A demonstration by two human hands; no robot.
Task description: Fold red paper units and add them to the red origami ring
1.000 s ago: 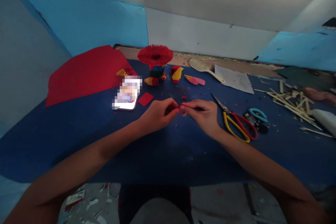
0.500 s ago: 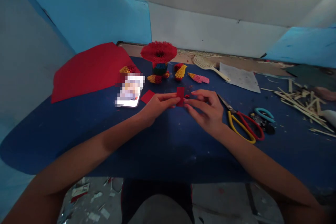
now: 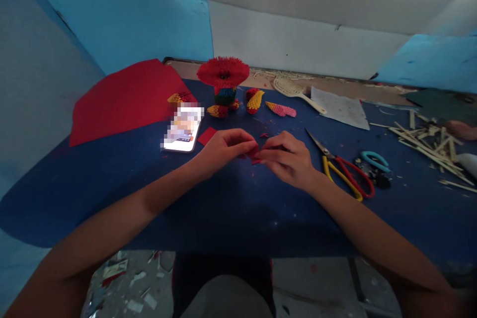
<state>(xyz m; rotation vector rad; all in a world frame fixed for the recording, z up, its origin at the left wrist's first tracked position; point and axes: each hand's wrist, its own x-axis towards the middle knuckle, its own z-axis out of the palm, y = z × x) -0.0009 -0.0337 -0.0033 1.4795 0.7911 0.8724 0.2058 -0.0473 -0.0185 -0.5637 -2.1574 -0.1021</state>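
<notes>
Between my two hands is a small piece of red paper (image 3: 253, 153), partly hidden by fingers. My left hand (image 3: 229, 149) pinches its left side, while the fingers of my right hand (image 3: 288, 160) close on its right edge. A red paper square (image 3: 207, 135) lies flat just behind my left hand. Close beyond my right fingertips is a tiny folded red piece (image 3: 264, 135). Scissors (image 3: 335, 161) with one yellow and one red handle rest partly open to the right of my right hand.
A lit phone (image 3: 183, 131) lies left, near a large red sheet (image 3: 115, 99). Behind stand a folded-paper vase (image 3: 224, 79) and several folded-paper pieces (image 3: 255, 103). A hairbrush (image 3: 294, 90), white sheet (image 3: 339, 107), blue-handled tool (image 3: 374, 161) and thin sticks (image 3: 434, 146) lie right on the blue table (image 3: 223, 218).
The red paper, upright before, is now tilted and lower between my fingers. My right fingers have come together onto its edge, and my left hand has curled further over it.
</notes>
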